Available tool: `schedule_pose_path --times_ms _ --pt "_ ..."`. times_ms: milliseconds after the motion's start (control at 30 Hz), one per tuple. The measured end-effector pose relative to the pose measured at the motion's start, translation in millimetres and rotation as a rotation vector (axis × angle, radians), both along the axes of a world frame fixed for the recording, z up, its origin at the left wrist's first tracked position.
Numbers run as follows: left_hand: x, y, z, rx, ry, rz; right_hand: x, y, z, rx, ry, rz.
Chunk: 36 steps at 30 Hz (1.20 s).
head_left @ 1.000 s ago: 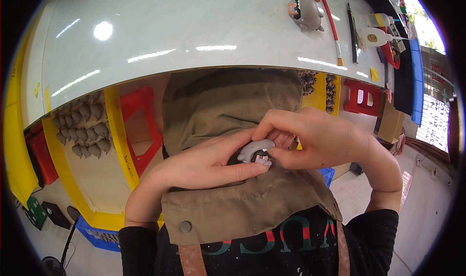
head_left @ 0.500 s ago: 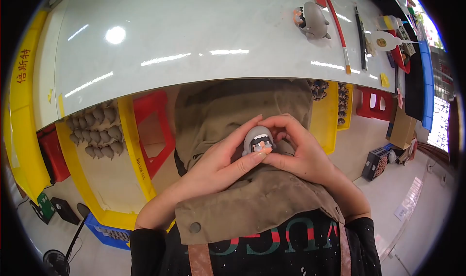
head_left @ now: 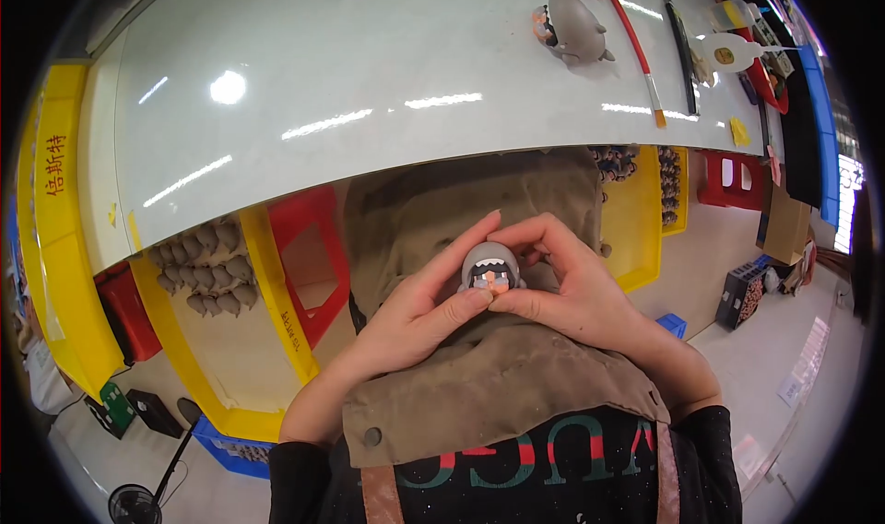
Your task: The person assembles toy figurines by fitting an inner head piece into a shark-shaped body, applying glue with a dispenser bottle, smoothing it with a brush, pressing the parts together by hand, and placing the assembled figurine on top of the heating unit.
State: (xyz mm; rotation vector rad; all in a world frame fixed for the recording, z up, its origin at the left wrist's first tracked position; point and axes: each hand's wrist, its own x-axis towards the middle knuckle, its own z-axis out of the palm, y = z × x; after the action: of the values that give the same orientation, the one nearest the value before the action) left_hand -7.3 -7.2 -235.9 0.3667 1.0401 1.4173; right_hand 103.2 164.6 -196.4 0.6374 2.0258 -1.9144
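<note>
Over the brown apron, a small grey figure [head_left: 489, 268] with a toothed hood, black fringe and a face faces up between both hands. My left hand [head_left: 429, 307] is closed round its left side, the thumb at the lower edge of the face. From the right, my right hand [head_left: 562, 294] holds the same figure, its thumb also at the lower edge and its fingers curled behind. A larger grey figure [head_left: 575, 30] of similar look lies on its side on the white table [head_left: 323, 63].
At the table's right are a red brush [head_left: 631, 35], a black tool [head_left: 680, 49] and a white bottle [head_left: 731, 53]. Below the table edge, a yellow tray [head_left: 272, 257] of grey parts stands left; another yellow tray [head_left: 648, 220] with small figures stands right.
The figure has been turned from its side until its face points up. My right hand has come down from above it and now wraps its right side. The whole view has shifted slightly.
</note>
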Motion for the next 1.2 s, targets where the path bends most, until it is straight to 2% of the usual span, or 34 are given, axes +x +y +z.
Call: schedule_pose_path --times_ms 133,233,433,633,733,933,1200 --pt "-0.7 -1.3 3.3 -0.013 0.065 -0.029 2.8 -2.4 0.1 -0.022 0.027 -0.031" --pt "-0.6 -2.4 2.4 -0.040 0.106 -0.056 6.4 -6.2 -9.0 0.059 0.181 -0.068" --pt "2.0 -1.6 -2.1 -0.037 0.135 -0.001 4.6 -7.8 -14.2 0.097 0.188 -0.058" --pt "-1.8 -0.5 -10.7 -0.019 -0.075 0.044 -5.3 -11.7 -14.9 0.257 0.236 -0.062" --pt "0.6 2.4 -12.3 0.046 -0.396 0.123 -11.2 -10.3 -15.6 0.420 0.285 -0.021" --pt "0.6 7.7 -9.4 -0.022 -0.401 0.098 -12.7 -7.6 -13.6 0.648 0.305 0.036" --pt "2.6 12.1 -8.9 -0.008 -0.400 0.075 -10.4 -8.6 -11.5 0.711 0.317 0.027"
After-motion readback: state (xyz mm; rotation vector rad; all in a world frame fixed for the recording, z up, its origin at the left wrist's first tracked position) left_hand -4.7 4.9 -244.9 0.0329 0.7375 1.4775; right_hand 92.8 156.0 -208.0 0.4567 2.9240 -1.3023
